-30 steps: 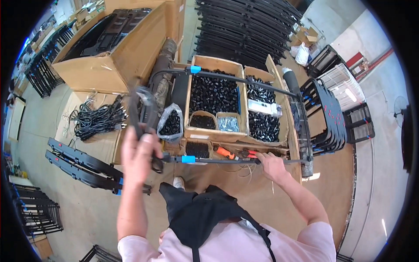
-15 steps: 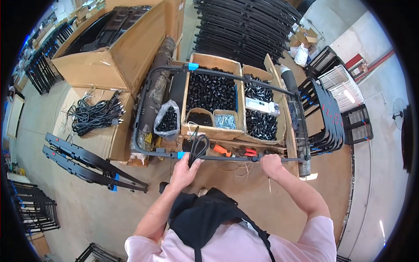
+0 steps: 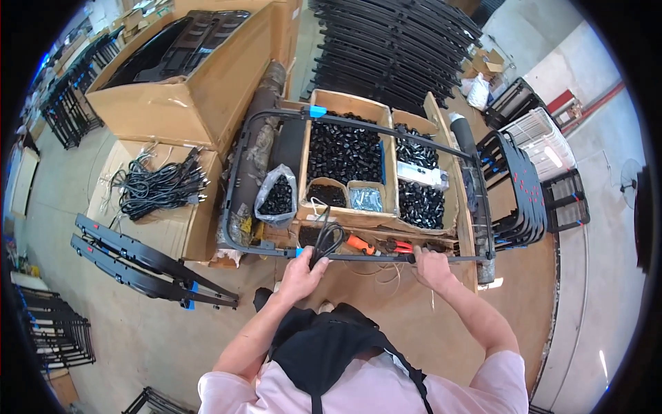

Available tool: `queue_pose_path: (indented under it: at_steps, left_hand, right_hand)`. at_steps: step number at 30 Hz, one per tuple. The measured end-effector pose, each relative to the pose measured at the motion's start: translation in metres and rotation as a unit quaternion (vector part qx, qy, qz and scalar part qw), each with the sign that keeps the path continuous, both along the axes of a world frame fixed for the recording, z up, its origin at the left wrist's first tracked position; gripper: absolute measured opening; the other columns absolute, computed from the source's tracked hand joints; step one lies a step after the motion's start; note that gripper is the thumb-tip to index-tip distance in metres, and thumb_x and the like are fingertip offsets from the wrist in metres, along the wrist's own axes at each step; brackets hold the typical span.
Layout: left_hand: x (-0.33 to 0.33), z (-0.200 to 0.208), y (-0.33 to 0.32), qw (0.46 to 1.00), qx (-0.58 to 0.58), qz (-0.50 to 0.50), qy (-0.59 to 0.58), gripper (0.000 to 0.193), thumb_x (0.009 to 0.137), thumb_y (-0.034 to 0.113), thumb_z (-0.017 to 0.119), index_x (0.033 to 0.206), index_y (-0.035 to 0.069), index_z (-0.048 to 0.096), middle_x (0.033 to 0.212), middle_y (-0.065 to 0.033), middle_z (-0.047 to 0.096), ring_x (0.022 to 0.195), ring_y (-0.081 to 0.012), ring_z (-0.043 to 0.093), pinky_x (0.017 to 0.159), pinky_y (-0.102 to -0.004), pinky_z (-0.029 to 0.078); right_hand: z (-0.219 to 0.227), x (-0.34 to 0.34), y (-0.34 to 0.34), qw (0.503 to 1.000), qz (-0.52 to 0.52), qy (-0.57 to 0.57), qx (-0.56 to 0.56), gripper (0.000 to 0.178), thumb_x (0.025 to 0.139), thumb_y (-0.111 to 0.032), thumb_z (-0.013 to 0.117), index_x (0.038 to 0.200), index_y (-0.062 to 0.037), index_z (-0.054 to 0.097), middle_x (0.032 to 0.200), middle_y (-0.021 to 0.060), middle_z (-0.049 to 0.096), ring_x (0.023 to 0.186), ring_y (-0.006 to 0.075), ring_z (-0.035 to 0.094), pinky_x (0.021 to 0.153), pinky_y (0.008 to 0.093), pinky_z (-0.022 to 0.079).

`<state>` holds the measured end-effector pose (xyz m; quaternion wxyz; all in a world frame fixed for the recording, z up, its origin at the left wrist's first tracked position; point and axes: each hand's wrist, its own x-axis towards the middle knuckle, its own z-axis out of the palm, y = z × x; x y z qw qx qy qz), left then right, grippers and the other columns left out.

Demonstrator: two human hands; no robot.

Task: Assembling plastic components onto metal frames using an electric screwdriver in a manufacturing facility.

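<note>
A black rectangular metal frame (image 3: 372, 258) with rounded corners rests across the boxes in front of me, blue tape on its near and far bars. My left hand (image 3: 301, 277) is closed on a looped black cable (image 3: 329, 238), next to the blue tape on the near bar. My right hand (image 3: 433, 268) is closed at the same bar, farther right, beside a small dark piece on it; its fingertips are partly hidden. Just beyond the bar lie an orange-handled tool (image 3: 360, 244) and red-handled pliers (image 3: 399, 246).
Cardboard boxes hold black plastic parts (image 3: 345, 152) and silver screws (image 3: 365, 199). A clear bag (image 3: 277, 196) of black parts stands left of them. Bundled cables (image 3: 162, 185) lie on a carton at left. Black frames (image 3: 148, 265) stand nearby; more are stacked behind and right.
The view has shifted a little, so the frame and boxes sit slightly lower and to the right. Both hands stay at the near bar, and the cable is still in my left hand.
</note>
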<state>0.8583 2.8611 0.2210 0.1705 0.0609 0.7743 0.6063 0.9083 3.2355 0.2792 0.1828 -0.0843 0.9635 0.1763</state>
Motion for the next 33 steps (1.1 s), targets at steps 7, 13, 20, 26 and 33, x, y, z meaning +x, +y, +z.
queue_pose_path:
  at_steps: [7, 13, 20, 26, 33]
  left_hand:
    - [-0.003, -0.012, 0.000, 0.998, -0.027, -0.040, 0.036, 0.027, 0.103, 0.027, 0.068, 0.110, 0.002, 0.061, 0.084, -0.0127, 0.072, 0.075, -0.0215, 0.075, 0.072, -0.0381, 0.058]
    - [0.000, -0.005, 0.000, 0.999, -0.019, -0.029, 0.028, 0.032, 0.101, 0.033, 0.068, 0.101, 0.004, 0.055, 0.083, -0.0209, 0.069, 0.085, -0.0452, 0.069, 0.074, -0.0520, 0.052]
    - [0.002, -0.007, 0.000, 0.999, -0.028, -0.027, 0.037, 0.032, 0.102, 0.034, 0.068, 0.105, 0.004, 0.057, 0.089, -0.0244, 0.068, 0.091, -0.0484, 0.067, 0.077, -0.0545, 0.052]
    - [0.013, 0.000, -0.006, 0.992, -0.061, -0.039, 0.103, 0.032, 0.103, 0.034, 0.066, 0.106, 0.003, 0.059, 0.090, -0.0251, 0.068, 0.092, -0.0485, 0.066, 0.077, -0.0557, 0.051]
    - [0.010, 0.007, -0.005, 0.993, -0.062, -0.029, 0.093, 0.032, 0.104, 0.035, 0.064, 0.104, 0.003, 0.060, 0.091, -0.0240, 0.069, 0.092, -0.0479, 0.066, 0.078, -0.0553, 0.050]
  right_hand:
    - [-0.031, 0.012, 0.017, 0.998, -0.062, 0.008, 0.028, 0.043, 0.088, -0.027, 0.073, 0.119, -0.0009, 0.058, 0.094, 0.0151, 0.073, 0.081, 0.0326, 0.077, 0.067, 0.0442, 0.061]
    - [-0.028, 0.018, 0.014, 0.998, -0.050, 0.022, 0.008, 0.031, 0.091, -0.022, 0.067, 0.113, -0.0017, 0.059, 0.091, 0.0156, 0.073, 0.080, 0.0330, 0.077, 0.066, 0.0453, 0.061]
    - [-0.027, 0.005, 0.007, 0.989, -0.083, 0.057, -0.109, 0.035, 0.106, -0.034, 0.054, 0.109, -0.0004, 0.065, 0.081, 0.0178, 0.076, 0.078, 0.0362, 0.077, 0.065, 0.0459, 0.062]
    - [0.000, -0.008, -0.016, 0.971, -0.209, 0.064, -0.092, 0.053, 0.097, -0.053, 0.066, 0.102, -0.0002, 0.068, 0.086, 0.0224, 0.076, 0.084, 0.0368, 0.077, 0.076, 0.0515, 0.060]
    - [-0.008, 0.008, 0.004, 0.997, -0.067, 0.035, -0.007, 0.061, 0.084, -0.053, 0.077, 0.118, -0.0031, 0.068, 0.094, 0.0149, 0.079, 0.089, 0.0326, 0.078, 0.076, 0.0454, 0.061]
